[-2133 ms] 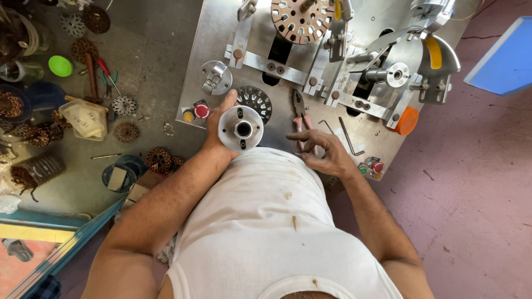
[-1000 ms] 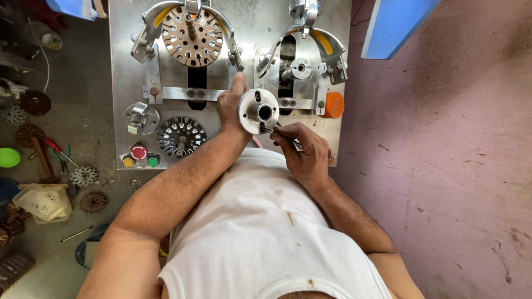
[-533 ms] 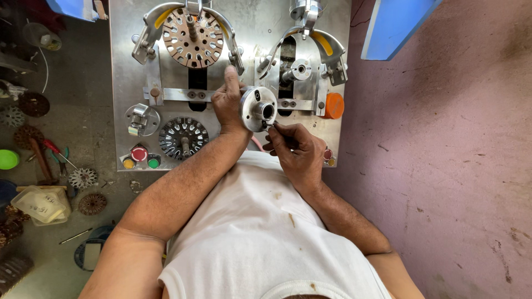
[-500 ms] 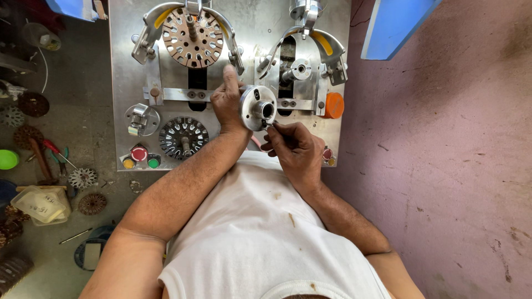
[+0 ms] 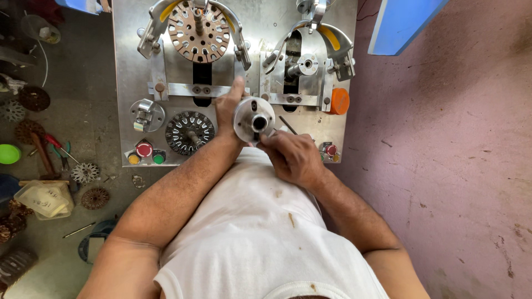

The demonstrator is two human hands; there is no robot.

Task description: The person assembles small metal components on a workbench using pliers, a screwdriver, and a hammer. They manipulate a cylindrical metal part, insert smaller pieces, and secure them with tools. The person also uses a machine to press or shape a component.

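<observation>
The left hand is wrapped around a round metal hub, its fingers clamped on the hub's rim from the left and the index finger stretched up past it. The hub faces the camera, so its bore axis runs roughly toward the viewer, with the dark centre hole showing. The right hand sits just below and to the right of the hub, fingers pinched together at the hub's lower edge; whether they grip a small tool there cannot be told, as the fingertips hide it. The right hand is therefore the nearer one to the bore, approaching from below right.

Both hands hover over the near edge of a steel machine plate. Left of the hub, on the plate, lies a slotted stator core, and near the plate's near-left corner are red, yellow and green push buttons. At the plate's far-left part a copper-coloured slotted disc is mounted. An orange cap stands near the right edge.
</observation>
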